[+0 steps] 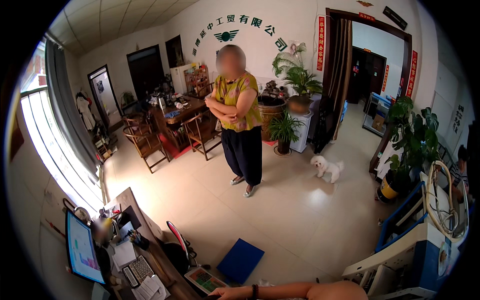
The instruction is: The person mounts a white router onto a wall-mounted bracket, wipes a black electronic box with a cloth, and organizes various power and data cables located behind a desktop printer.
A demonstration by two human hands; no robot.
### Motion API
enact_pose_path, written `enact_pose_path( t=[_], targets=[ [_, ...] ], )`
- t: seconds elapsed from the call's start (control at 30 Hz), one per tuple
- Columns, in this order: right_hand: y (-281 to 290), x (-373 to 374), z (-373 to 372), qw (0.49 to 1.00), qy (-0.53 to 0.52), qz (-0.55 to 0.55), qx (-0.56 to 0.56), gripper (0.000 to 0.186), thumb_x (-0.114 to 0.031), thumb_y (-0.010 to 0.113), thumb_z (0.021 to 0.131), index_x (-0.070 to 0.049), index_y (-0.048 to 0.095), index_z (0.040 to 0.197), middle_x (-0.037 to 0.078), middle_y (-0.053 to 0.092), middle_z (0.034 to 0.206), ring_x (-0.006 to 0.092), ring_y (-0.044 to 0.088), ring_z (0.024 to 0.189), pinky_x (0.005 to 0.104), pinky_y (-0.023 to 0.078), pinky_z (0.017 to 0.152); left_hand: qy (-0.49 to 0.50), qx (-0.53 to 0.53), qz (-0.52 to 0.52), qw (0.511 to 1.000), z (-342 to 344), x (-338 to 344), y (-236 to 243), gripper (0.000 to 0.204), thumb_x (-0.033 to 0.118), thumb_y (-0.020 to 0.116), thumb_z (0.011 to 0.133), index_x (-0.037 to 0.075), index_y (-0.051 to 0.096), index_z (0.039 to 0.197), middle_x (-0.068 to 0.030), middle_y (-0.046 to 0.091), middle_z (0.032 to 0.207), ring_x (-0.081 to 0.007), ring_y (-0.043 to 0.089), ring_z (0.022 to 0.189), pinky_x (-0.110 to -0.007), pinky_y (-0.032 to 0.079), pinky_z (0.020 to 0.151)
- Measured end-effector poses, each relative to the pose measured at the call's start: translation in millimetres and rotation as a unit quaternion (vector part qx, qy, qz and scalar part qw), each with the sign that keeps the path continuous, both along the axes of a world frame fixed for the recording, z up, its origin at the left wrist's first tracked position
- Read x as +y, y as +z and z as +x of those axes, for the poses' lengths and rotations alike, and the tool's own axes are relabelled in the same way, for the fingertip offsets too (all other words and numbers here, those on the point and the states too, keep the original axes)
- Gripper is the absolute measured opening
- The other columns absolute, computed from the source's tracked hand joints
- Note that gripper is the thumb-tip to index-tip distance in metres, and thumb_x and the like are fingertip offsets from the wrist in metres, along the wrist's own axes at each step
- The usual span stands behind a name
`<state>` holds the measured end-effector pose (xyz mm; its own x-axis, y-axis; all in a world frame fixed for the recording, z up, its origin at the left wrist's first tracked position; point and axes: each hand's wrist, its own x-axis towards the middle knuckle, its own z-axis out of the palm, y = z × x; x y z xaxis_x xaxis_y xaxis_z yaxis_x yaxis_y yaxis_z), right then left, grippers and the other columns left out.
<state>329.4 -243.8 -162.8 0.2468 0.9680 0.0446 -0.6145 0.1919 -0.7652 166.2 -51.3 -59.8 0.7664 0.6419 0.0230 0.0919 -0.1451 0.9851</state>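
Note:
My right hand [229, 293] shows at the lower edge, its forearm reaching in from the right with a dark bead bracelet [255, 291] at the wrist. The edge cuts off most of the fingers, so I cannot make out whether they grip anything. A flat printed panel [204, 280] in orange and green lies just beyond the fingertips. Farther off is a blue flat square [241, 260] low by the floor. My left hand is out of the picture.
A desk [167, 272] with a monitor [85, 247], keyboard [138, 271] and papers stands at left. Beside it is a red-rimmed chair [176, 235]. A person [239, 107] stands ahead with arms folded. A white dog [327, 168] stands farther right. A white-blue machine [405, 257] fills the lower right.

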Motion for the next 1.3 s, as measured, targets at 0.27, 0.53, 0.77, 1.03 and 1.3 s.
enact_pose_path(
  t=[0.27, 0.53, 0.77, 1.03, 1.3],
  targets=[
    [45, -25, 3, 0.985, -0.101, 0.021, 0.139, 0.043, -0.019, 0.058, 0.095, -0.003, 0.048, 0.133, 0.002, 0.059, 0.124, 0.0093, 0.054, 0.111, 0.0239, 0.040, 0.098, -0.141, 0.181, -0.018, 0.973, 18, 1, 4, 0.065, 0.027, 0.055, 0.097, 0.009, 0.022, 0.149, -0.0176, 0.035, 0.145, -0.0302, 0.044, 0.126, -0.041, 0.042, 0.099],
    [52, -17, 21, 0.983, -0.090, 0.052, 0.153, 0.041, -0.020, 0.057, 0.095, -0.003, 0.049, 0.131, 0.003, 0.061, 0.121, 0.0121, 0.059, 0.108, 0.0274, 0.045, 0.097, -0.170, 0.137, -0.036, 0.975, -2, 9, -7, 0.062, 0.025, 0.053, 0.098, 0.010, 0.022, 0.150, -0.0139, 0.034, 0.148, -0.0275, 0.040, 0.131, -0.039, 0.039, 0.102],
    [55, -12, 21, 0.990, -0.093, 0.019, 0.106, 0.035, -0.014, 0.056, 0.095, 0.000, 0.052, 0.127, 0.005, 0.062, 0.120, 0.0113, 0.058, 0.107, 0.0261, 0.045, 0.095, -0.144, 0.084, 0.049, 0.985, -4, 30, -26, 0.057, 0.027, 0.052, 0.098, 0.011, 0.028, 0.148, -0.0151, 0.042, 0.141, -0.0284, 0.046, 0.122, -0.040, 0.041, 0.099],
    [60, -5, 24, 0.991, -0.074, -0.013, 0.113, 0.032, -0.013, 0.057, 0.095, 0.001, 0.054, 0.124, 0.004, 0.063, 0.115, 0.0105, 0.058, 0.103, 0.0251, 0.045, 0.094, -0.035, 0.057, -0.001, 0.998, -8, 11, 20, 0.052, 0.023, 0.052, 0.098, 0.008, 0.035, 0.144, -0.0155, 0.044, 0.138, -0.0260, 0.049, 0.118, -0.037, 0.042, 0.095],
    [64, -1, 26, 0.994, -0.059, -0.010, 0.091, 0.033, -0.014, 0.058, 0.094, 0.001, 0.055, 0.123, 0.004, 0.064, 0.113, 0.0094, 0.058, 0.101, 0.0244, 0.045, 0.092, -0.022, 0.035, -0.005, 0.999, -12, 10, 26, 0.048, 0.015, 0.051, 0.098, 0.005, 0.037, 0.143, -0.0153, 0.043, 0.139, -0.0235, 0.047, 0.119, -0.034, 0.040, 0.096]
  ],
)
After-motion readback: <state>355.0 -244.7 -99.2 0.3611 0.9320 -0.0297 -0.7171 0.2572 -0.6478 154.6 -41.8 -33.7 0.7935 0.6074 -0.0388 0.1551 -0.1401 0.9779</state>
